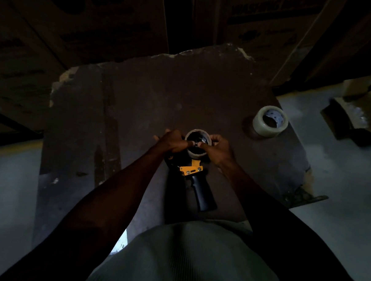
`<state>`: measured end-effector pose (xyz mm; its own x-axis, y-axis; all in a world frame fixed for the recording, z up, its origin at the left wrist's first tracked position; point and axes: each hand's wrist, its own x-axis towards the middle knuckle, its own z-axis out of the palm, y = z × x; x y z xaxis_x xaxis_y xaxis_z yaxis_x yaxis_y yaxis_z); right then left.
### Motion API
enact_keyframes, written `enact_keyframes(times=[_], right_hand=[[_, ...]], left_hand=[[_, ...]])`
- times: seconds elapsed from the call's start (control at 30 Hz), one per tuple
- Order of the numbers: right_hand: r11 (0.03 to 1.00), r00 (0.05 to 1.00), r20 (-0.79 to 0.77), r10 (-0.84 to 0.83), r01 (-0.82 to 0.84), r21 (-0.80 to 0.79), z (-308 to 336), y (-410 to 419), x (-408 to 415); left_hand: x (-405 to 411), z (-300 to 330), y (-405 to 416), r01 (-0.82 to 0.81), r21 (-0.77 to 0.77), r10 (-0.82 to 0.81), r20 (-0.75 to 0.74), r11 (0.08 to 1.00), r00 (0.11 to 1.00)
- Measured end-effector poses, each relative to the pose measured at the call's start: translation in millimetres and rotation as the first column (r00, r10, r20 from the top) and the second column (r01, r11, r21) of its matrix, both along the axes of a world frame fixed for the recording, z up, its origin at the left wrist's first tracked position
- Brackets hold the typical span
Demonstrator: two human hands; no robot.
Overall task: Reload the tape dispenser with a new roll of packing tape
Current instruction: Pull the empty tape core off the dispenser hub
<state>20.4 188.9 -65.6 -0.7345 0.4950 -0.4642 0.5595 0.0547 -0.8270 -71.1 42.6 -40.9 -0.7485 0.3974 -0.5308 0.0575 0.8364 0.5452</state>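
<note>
Head view. Dim light, detail thin. Tape dispenser (194, 176) lying flat on the dark desk (139, 97), black handle pointing back toward the body, yellow bracket just ahead of the handle. At the dispenser's far end, a ring (197, 145) seated on the hub, looking like a nearly spent roll or bare core. Likely step in hand: working that old ring off the hub, though seating cannot be ruled out in this light. New roll of tape (270, 121) standing on the desk well to the right of the dispenser and a little beyond it, untouched, near the desk's right edge.

Next move probably calls for a straight pull of the ring off the hub with the dispenser body held down, then a reach right for the new roll.

Left hand (173, 140) at the ring's left side, grip closed on the rim, thumb tip reaching over the opening. Right hand (218, 149) at the ring's right side, grip likewise pinched on the rim. Both forearms running in from below, converging on the dispenser, wrists low above the desk.
</note>
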Motion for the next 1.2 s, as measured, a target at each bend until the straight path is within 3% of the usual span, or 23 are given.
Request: enact_keyframes(times=[0.3,0.5,0.73,0.87,1.2], right_hand=[[1.000,1.000,-0.006,0.028,-0.028,0.006,10,-3,-3],[0.998,1.000,0.021,0.015,-0.013,-0.062,9,1,-1],[0.955,0.999,0.026,-0.039,0.045,-0.293,12,10,5],[0.892,0.994,0.049,-0.097,0.109,-0.438,17,15,4],[0.823,0.995,0.037,-0.087,0.093,-0.561,32,19,4]], left_hand=[[-2,-3,1,-0.019,-0.014,0.019,-0.007,1.000,1.000],[-4,-3,-5,-0.022,0.131,0.016,0.047,0.991,0.999],[-6,4,-14,-0.072,0.281,0.024,0.172,0.957,0.985],[-5,5,-15,-0.082,0.287,0.040,0.150,0.954,0.988],[-7,8,-15,-0.067,0.323,0.018,0.152,0.944,0.988]])
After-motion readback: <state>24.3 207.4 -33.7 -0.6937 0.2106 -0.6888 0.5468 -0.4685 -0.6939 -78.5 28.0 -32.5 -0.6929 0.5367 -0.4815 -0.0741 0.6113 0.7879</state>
